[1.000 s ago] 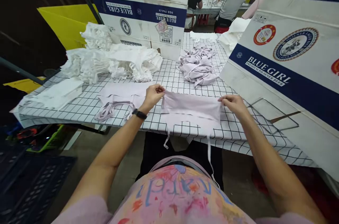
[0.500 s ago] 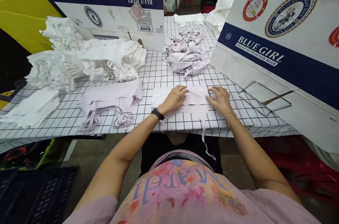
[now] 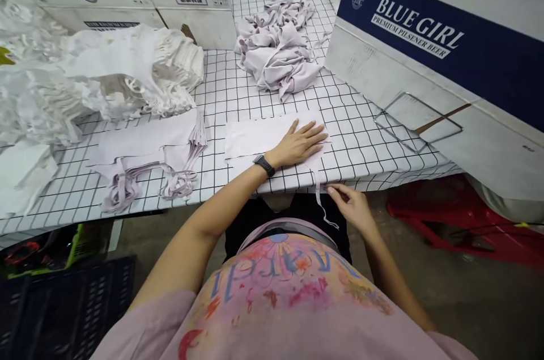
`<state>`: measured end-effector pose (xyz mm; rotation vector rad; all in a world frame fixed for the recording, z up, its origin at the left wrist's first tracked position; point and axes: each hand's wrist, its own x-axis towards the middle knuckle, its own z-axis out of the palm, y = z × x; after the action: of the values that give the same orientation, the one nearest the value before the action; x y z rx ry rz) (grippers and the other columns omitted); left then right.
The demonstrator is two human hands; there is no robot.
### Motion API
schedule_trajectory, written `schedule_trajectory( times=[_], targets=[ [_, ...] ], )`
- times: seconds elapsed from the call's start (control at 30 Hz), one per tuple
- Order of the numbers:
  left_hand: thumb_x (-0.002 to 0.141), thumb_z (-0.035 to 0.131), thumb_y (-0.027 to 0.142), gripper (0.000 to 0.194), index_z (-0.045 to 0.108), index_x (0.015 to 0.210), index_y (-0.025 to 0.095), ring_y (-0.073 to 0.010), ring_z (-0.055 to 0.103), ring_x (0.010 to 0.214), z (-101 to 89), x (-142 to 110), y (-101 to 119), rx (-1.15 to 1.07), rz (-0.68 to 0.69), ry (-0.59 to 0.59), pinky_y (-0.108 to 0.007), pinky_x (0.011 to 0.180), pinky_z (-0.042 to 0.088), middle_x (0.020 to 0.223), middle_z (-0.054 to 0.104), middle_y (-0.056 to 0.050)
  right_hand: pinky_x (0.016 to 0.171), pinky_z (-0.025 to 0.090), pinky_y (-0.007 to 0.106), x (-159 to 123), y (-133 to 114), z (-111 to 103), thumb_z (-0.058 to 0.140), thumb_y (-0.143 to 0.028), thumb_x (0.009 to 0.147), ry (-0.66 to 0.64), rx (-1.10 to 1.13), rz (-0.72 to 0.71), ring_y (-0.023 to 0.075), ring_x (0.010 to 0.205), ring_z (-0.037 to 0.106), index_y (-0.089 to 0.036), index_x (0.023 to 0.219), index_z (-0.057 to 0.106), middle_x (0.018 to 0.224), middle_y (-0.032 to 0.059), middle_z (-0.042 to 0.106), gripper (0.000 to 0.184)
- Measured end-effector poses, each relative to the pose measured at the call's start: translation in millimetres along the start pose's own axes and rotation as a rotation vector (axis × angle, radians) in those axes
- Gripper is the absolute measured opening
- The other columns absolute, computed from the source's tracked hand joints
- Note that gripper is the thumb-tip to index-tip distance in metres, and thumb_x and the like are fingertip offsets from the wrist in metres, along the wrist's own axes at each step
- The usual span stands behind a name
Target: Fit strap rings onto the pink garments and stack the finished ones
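A pale lilac fabric piece [image 3: 255, 136] lies flattened on the checked tablecloth in front of me. My left hand [image 3: 300, 144], with a black watch on its wrist, rests flat on its right part, fingers spread. From the piece's lower right corner a thin strap [image 3: 318, 193] hangs over the table's front edge. Just right of that strap is my right hand [image 3: 352, 207], thumb and forefinger tips brought together at the edge. Whether anything is pinched there is too small to tell. To the left lies a layered stack of similar lilac pieces [image 3: 144, 142] with looped straps.
Beyond the piece sits a crumpled lilac fabric heap [image 3: 280, 54]. White fabric piles [image 3: 127, 59] fill the left side. Printed cartons stand at back left [image 3: 191, 25] and right [image 3: 399, 65]; a wire frame [image 3: 419, 122] is by the right one. A red stool [image 3: 425, 224] is below.
My left hand has slid right and flattened onto the fabric. My right hand has left the piece's upper right side and come down to the table edge by the strap. The view has tilted downward.
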<state>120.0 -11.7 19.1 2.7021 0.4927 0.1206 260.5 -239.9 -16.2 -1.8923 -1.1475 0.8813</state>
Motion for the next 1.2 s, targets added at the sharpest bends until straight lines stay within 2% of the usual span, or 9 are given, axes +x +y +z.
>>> schedule_trajectory(
  times=[0.1, 0.2, 0.37, 0.57, 0.77, 0.9, 1.0, 1.07, 1.2],
  targets=[
    [0.109, 0.034, 0.044, 0.053, 0.041, 0.158, 0.028, -0.0257, 0.021, 0.162, 5.2, -0.3, 1.2, 0.043, 0.000, 0.038, -0.060, 0.132, 0.005, 0.170, 0.033, -0.003, 0.087, 0.058, 0.039, 1.7, 0.6, 23.0, 0.063, -0.056, 0.089, -0.071, 0.190, 0.008, 0.0266, 0.092, 0.075, -0.023, 0.099, 0.075, 0.100, 0.0079, 0.080, 0.036],
    [0.107, 0.039, 0.049, 0.055, 0.042, 0.158, 0.030, -0.0265, 0.023, 0.161, 8.7, -0.8, 0.0, 0.066, 0.013, 0.079, -0.061, 0.132, 0.008, 0.169, 0.035, -0.003, 0.087, 0.056, 0.037, -2.0, -9.0, 29.8, 0.059, -0.058, 0.093, -0.121, 0.295, 0.004, 0.0241, 0.089, 0.073, -0.023, 0.093, 0.074, 0.087, 0.0061, 0.077, 0.038],
    [0.101, 0.045, 0.064, 0.068, 0.040, 0.159, 0.030, -0.0301, 0.025, 0.160, 10.5, -1.7, -0.5, 0.102, 0.032, 0.104, -0.063, 0.131, 0.012, 0.169, 0.034, -0.004, 0.080, 0.055, 0.033, -33.2, -17.6, 3.1, 0.060, -0.056, 0.096, -0.137, 0.198, 0.050, 0.0213, 0.079, 0.070, -0.021, 0.095, 0.076, 0.077, 0.0046, 0.073, 0.039],
    [0.100, 0.045, 0.065, 0.066, 0.041, 0.158, 0.033, -0.0297, 0.027, 0.160, 12.8, -1.3, -1.8, 0.084, 0.033, 0.132, -0.063, 0.131, 0.011, 0.168, 0.036, -0.002, 0.082, 0.057, 0.035, -81.4, -26.9, -38.8, 0.063, -0.052, 0.095, -0.127, 0.036, 0.128, 0.0250, 0.085, 0.073, -0.022, 0.103, 0.080, 0.084, 0.0056, 0.078, 0.036],
    [0.100, 0.047, 0.066, 0.067, 0.040, 0.158, 0.034, -0.0299, 0.025, 0.160, 15.0, 0.5, -4.0, 0.059, 0.025, 0.122, -0.063, 0.131, 0.008, 0.169, 0.035, -0.002, 0.084, 0.060, 0.039, -107.9, -34.4, -55.4, 0.064, -0.049, 0.096, -0.120, -0.007, 0.172, 0.0283, 0.092, 0.076, -0.023, 0.113, 0.079, 0.091, 0.0066, 0.081, 0.035],
    [0.100, 0.042, 0.068, 0.068, 0.041, 0.158, 0.034, -0.0307, 0.025, 0.160, 13.6, 0.2, -3.3, 0.058, 0.024, 0.127, -0.063, 0.132, 0.007, 0.168, 0.036, -0.001, 0.089, 0.061, 0.038, -118.4, -44.4, -63.4, 0.064, -0.042, 0.098, -0.128, 0.164, 0.197, 0.0237, 0.093, 0.078, -0.026, 0.139, 0.065, 0.103, 0.0065, 0.081, 0.044],
    [0.100, 0.040, 0.070, 0.068, 0.040, 0.158, 0.035, -0.0304, 0.025, 0.160, 13.2, 0.0, -2.9, 0.063, 0.025, 0.131, -0.062, 0.132, 0.006, 0.168, 0.037, -0.001, 0.080, 0.062, 0.030, -120.8, -51.3, -67.3, 0.066, -0.038, 0.098, -0.172, 0.290, 0.194, 0.0197, 0.085, 0.078, -0.025, 0.115, 0.075, 0.102, 0.0067, 0.081, 0.023],
    [0.100, 0.039, 0.070, 0.068, 0.039, 0.159, 0.035, -0.0298, 0.025, 0.160, 13.2, 0.0, -2.7, 0.066, 0.026, 0.131, -0.062, 0.132, 0.006, 0.168, 0.037, -0.001, 0.080, 0.062, 0.028, -118.4, -53.0, -67.3, 0.063, -0.037, 0.100, -0.196, 0.400, 0.175, 0.0195, 0.087, 0.079, -0.025, 0.105, 0.079, 0.101, 0.0073, 0.081, 0.020],
    [0.100, 0.040, 0.069, 0.068, 0.038, 0.159, 0.036, -0.0303, 0.025, 0.160, 12.3, -0.1, -2.0, 0.067, 0.024, 0.121, -0.063, 0.131, 0.006, 0.168, 0.036, 0.000, 0.091, 0.062, 0.032, -106.3, -51.8, -62.4, 0.064, -0.035, 0.100, -0.237, 0.640, 0.106, 0.0216, 0.097, 0.079, -0.028, 0.115, 0.080, 0.109, 0.0077, 0.081, 0.023]
  ],
)
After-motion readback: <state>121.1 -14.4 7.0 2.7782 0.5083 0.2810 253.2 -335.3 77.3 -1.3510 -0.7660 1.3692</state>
